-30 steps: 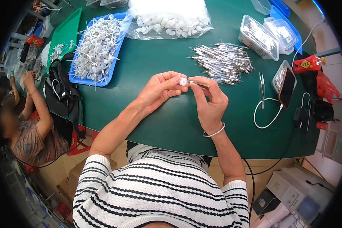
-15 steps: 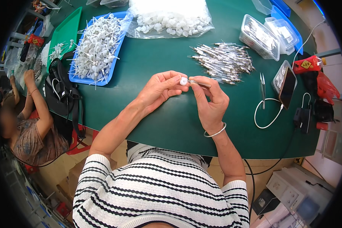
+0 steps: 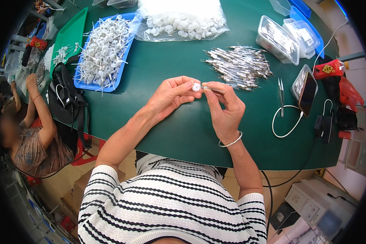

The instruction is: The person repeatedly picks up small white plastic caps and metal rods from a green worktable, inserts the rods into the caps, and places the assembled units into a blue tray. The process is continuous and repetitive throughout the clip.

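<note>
My left hand [image 3: 171, 96] pinches a small round white plastic cap [image 3: 196, 87] between thumb and fingers, above the near part of the table. My right hand [image 3: 227, 106], with a bangle at the wrist, grips a thin metal rod [image 3: 211, 88]. Its tip meets the right side of the cap; whether it is inside cannot be seen. Beyond the hands lies a heap of slim metal-and-white rods [image 3: 240, 67]. To the left, white caps with thin stems [image 3: 103, 53] fill a blue tray [image 3: 117, 82]. A clear bag [image 3: 183, 34] of loose white caps lies at the back.
Tweezers [image 3: 281, 95], a white cable [image 3: 273, 124] and a phone [image 3: 308, 94] leaning on a plastic box are at the right. A lidded tub [image 3: 277, 40] stands behind them. At the left are a black backpack [image 3: 65, 93], a green tray [image 3: 74, 30] and a seated co-worker [image 3: 40, 138].
My hands and the cap stay almost in place; the rod in my right hand has shifted very slightly.
</note>
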`<action>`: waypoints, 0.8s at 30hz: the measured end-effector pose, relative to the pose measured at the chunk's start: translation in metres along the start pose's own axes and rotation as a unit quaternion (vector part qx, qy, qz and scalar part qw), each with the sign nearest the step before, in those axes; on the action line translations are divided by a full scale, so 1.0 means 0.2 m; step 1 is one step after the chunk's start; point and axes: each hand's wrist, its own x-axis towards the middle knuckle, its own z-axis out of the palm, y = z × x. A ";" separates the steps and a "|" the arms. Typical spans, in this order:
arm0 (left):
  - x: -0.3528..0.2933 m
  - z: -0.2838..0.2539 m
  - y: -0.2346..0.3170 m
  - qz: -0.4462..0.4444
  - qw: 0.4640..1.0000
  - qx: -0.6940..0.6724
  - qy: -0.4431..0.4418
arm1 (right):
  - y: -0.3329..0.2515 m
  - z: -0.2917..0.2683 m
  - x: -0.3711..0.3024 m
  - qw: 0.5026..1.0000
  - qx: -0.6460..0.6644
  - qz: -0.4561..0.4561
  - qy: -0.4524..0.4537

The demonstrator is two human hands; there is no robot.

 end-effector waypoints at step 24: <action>0.00 0.00 0.00 0.011 1.000 0.024 0.005 | 0.01 0.00 0.00 1.000 -0.009 -0.006 -0.005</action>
